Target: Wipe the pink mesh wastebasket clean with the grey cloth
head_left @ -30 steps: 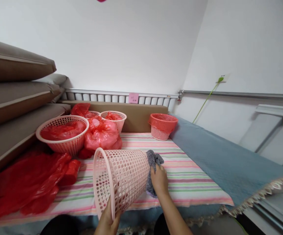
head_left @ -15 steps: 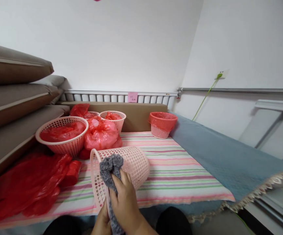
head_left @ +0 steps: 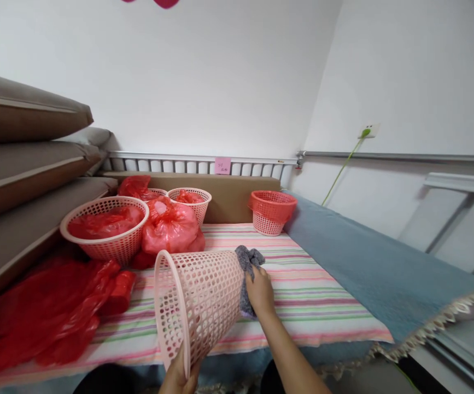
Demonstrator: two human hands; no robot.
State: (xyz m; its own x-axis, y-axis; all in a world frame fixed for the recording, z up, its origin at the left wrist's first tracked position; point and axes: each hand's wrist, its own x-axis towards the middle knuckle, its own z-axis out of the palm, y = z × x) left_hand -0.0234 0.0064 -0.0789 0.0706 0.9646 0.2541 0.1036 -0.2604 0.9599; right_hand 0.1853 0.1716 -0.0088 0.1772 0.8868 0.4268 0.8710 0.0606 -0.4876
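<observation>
A pale pink perforated plastic basket [head_left: 208, 295] lies on its side in front of me, its open mouth facing left. My left hand [head_left: 180, 375] grips the basket's rim at the lower side, fingers partly hidden by the plastic. With my right hand [head_left: 261, 293] I hold a fuzzy grey cloth [head_left: 248, 273] bunched against the basket's bottom end. Striped fabric [head_left: 302, 295] spreads beneath the basket.
At left are a pink basket [head_left: 105, 246] with red plastic inside, a stuffed red bag [head_left: 171, 227] and loose red bags [head_left: 48, 317]. A red-lined basket [head_left: 273, 213] stands at the back. Grey cushions [head_left: 27, 169] are stacked left; radiators [head_left: 199, 165] line the wall.
My right hand and the grey cloth have moved right from the basket's rim to its bottom end. My left hand stays at the rim; the basket has turned slightly.
</observation>
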